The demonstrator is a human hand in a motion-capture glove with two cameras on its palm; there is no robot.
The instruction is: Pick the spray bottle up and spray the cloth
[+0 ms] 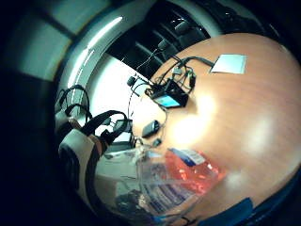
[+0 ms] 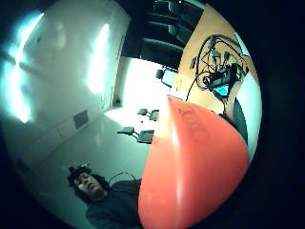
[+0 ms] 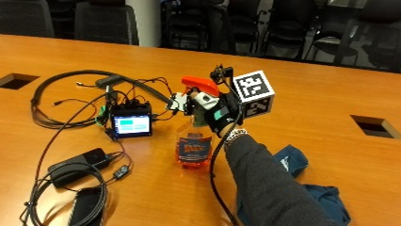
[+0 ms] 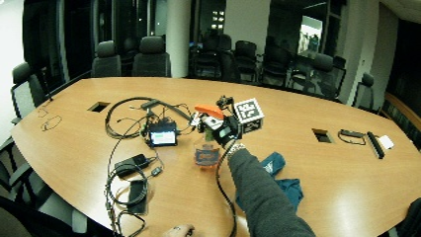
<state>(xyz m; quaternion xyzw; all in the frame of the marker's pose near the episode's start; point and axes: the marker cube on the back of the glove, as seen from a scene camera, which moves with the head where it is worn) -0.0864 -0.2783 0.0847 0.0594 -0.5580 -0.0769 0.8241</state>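
Black-gloved right hand (image 3: 216,115) wrapped around the neck of the clear plastic spray bottle with orange liquid and orange trigger head (image 3: 193,141), gripping it just under the head. Long wooden conference table (image 3: 325,94) beneath, broad and bare toward the far side. Crumpled dark blue cloth (image 3: 294,162) lying on the table just beside the forearm, on its right, nearer the person than the bottle and partly hidden behind the sleeve. Bottle upright, long axis vertical, base at or barely off the tabletop — hard to say which; orange head pointing left, away from the cloth. Probably needs a lift and a turn of the wrist rightward and back, so the nozzle faces the cloth. Arm reaching forward from the near edge, wrist about level, palm against the bottle. Small screen device with tangled black cables (image 3: 131,125) left of the bottle, apart from it.
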